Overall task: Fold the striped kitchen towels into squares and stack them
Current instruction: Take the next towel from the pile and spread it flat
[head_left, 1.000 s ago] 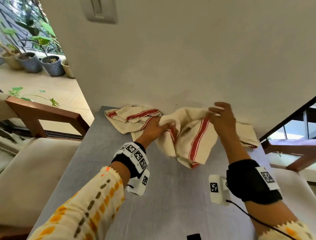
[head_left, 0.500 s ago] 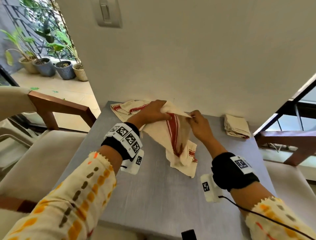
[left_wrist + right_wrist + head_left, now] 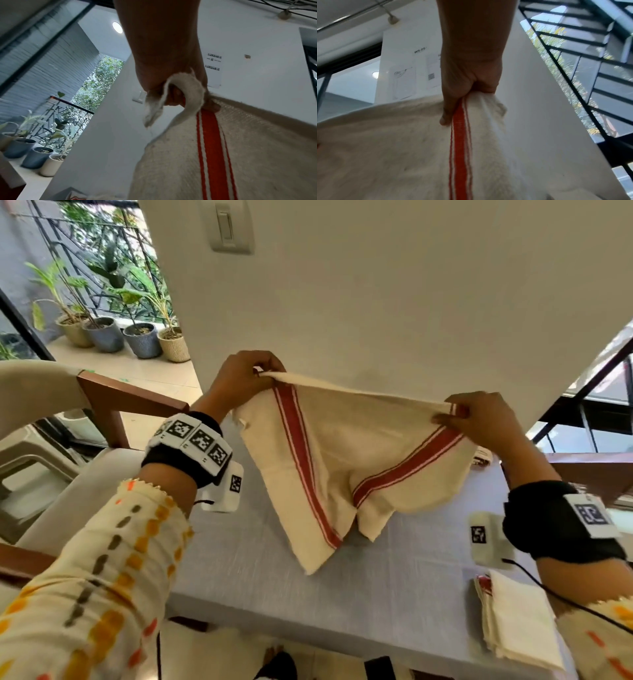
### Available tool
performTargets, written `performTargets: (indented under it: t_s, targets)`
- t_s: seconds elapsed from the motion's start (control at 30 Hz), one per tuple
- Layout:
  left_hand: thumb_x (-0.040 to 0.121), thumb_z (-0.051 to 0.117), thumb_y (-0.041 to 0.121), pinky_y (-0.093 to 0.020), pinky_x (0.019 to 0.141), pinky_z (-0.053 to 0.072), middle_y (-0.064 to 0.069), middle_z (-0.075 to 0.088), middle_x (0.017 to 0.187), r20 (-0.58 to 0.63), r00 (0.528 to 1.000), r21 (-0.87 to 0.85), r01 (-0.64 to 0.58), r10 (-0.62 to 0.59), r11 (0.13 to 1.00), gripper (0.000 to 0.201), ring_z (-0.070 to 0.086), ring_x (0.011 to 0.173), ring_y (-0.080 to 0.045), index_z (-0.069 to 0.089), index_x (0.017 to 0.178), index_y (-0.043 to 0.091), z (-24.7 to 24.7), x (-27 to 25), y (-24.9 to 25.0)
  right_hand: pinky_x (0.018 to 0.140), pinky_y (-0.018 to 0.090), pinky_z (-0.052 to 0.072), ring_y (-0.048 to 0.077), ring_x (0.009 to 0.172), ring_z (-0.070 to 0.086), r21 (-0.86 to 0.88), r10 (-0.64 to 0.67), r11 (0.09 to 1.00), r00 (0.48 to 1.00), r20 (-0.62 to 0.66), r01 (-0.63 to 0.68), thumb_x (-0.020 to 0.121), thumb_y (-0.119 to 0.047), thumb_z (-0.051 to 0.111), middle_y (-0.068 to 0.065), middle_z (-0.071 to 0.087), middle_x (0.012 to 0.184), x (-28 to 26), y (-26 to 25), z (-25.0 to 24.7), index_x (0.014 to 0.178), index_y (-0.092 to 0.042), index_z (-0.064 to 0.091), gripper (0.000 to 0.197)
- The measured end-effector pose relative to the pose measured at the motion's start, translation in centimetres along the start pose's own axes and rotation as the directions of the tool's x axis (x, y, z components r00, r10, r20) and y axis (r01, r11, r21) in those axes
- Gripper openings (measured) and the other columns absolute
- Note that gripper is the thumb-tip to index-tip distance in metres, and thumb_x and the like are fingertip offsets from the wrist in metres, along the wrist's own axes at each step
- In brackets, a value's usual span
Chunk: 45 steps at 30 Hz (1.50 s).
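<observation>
Towel (image 3: 346,460), cream w/ red stripes, hangs open, L (image 3: 239,381) & R (image 3: 479,419) grip pinching top corners.

The striped towel (image 3: 346,460), bunched on the table (image 3: 394,583) earlier, has been lifted above it and stretched between the left hand (image 3: 239,381) and right hand (image 3: 479,419).

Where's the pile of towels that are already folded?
In the head view, the folded stack lies at the near right corner of the grey table, just below the right hand's forearm.
</observation>
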<state>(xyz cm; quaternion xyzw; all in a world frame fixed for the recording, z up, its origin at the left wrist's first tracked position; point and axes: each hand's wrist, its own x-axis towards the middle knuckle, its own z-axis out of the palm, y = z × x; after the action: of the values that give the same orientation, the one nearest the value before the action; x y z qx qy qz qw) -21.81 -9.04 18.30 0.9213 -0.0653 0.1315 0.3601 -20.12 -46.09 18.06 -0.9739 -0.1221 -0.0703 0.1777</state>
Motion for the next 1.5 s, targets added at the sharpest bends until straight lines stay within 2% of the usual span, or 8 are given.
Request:
performTargets:
  t_s: [0.2,0.43,0.53,0.73,0.87,1.07,1.33,1.5]
  targets:
    - [0.086,0.06,0.015,-0.035,0.095,0.044,-0.006,0.069,0.098,-0.059,0.998,-0.038,-0.011,0.009,0.999,0.019,0.06,0.094,-0.016,0.068,0.103,0.014,-3.6,-0.4,-0.9,0.075,0.027,0.034,0.022,0.086,0.053,0.158,0.052,0.986,0.997,-0.054,-0.043,0.073,-0.033,0.075,0.008,0.063,0.083,-2.3,0.9,-5.7,0.095,-0.012,0.07,0.031]
    - [0.081,0.067,0.02,0.003,0.058,0.039,0.024,0.062,0.065,-0.138,0.99,-0.019,0.025,-0.028,0.999,0.017,0.052,0.06,0.022,0.068,0.098,0.018,-7.2,0.7,-1.7,0.043,0.015,0.048,0.003,0.051,0.059,0.632,0.148,0.773,0.984,-0.101,-0.051,0.061,-0.053,0.074,-0.008,0.062,0.063,-3.2,2.0,-10.3,0.078,-0.028,0.067,0.032]
    - [0.081,0.067,0.02,0.003,0.053,0.037,0.011,0.065,0.071,-0.126,0.992,0.069,0.036,-0.027,0.997,0.027,0.053,0.059,0.019,0.068,0.104,0.006,-7.7,2.0,-2.0,0.054,0.016,0.054,0.006,0.066,0.065,0.66,0.184,0.746,0.979,-0.083,-0.084,0.044,-0.07,0.073,-0.006,0.065,0.08,-2.3,3.0,-10.9,0.086,-0.029,0.069,0.058]
    - [0.079,0.067,0.017,-0.025,0.075,0.041,-0.019,0.069,0.1,-0.303,0.944,0.165,0.184,-0.127,0.969,0.025,0.061,0.095,-0.031,0.07,0.099,0.003,-6.1,4.8,-2.0,0.098,0.031,0.044,0.027,0.104,0.058,0.409,0.41,0.867,0.873,-0.264,-0.284,0.084,-0.03,0.064,0.016,0.063,0.113,0.1,3.1,-9.0,0.115,-0.005,0.062,0.04]
    - [0.08,0.062,0.011,-0.032,0.073,0.051,-0.021,0.066,0.101,-0.362,0.904,0.017,0.249,-0.226,0.968,0.018,0.063,0.092,-0.034,0.067,0.096,0.004,-4.1,7.2,-1.4,0.055,0.018,0.055,0.005,0.051,0.063,0.556,0.572,0.756,0.761,-0.307,-0.345,0.089,-0.025,0.058,0.006,0.069,0.071,1.9,2.3,-7.8,0.111,-0.005,0.062,0.03]
    - [0.089,0.038,0.007,-0.011,0.069,0.032,-0.016,0.058,0.116,-0.465,0.857,-0.107,0.195,-0.223,0.975,0.028,0.053,0.107,-0.027,0.053,0.112,0.003,-3.6,10.6,1.6,0.062,0.024,0.052,0.005,0.056,0.063,0.855,0.614,0.509,0.739,-0.276,-0.104,0.088,-0.009,0.042,-0.004,0.065,0.067,4.2,2.4,-8.6,0.077,-0.026,0.054,0.024]
    - [0.085,0.038,0.002,-0.001,0.061,0.036,0.008,0.057,0.093,-0.591,0.805,-0.296,-0.152,-0.056,0.943,0.015,0.048,0.062,0.019,0.047,0.091,0.012,-4.7,10.7,3.8,0.07,0.021,0.049,0.012,0.083,0.062,0.928,0.622,0.237,0.689,-0.372,0.288,0.079,-0.018,0.05,-0.003,0.06,0.084,2.8,2.1,-9.4,0.084,-0.021,0.059,0.01]
    - [0.081,0.044,0.005,-0.001,0.065,0.037,0.004,0.064,0.096,-0.507,0.861,-0.315,-0.144,-0.038,0.938,0.017,0.053,0.07,0.016,0.056,0.088,0.014,-2.4,7.3,0.8,0.062,0.022,0.053,0.011,0.066,0.059,0.938,0.717,0.317,0.611,-0.335,0.142,0.082,-0.001,0.044,0.001,0.057,0.078,-0.6,2.3,-4.9,0.077,-0.02,0.054,0.022]
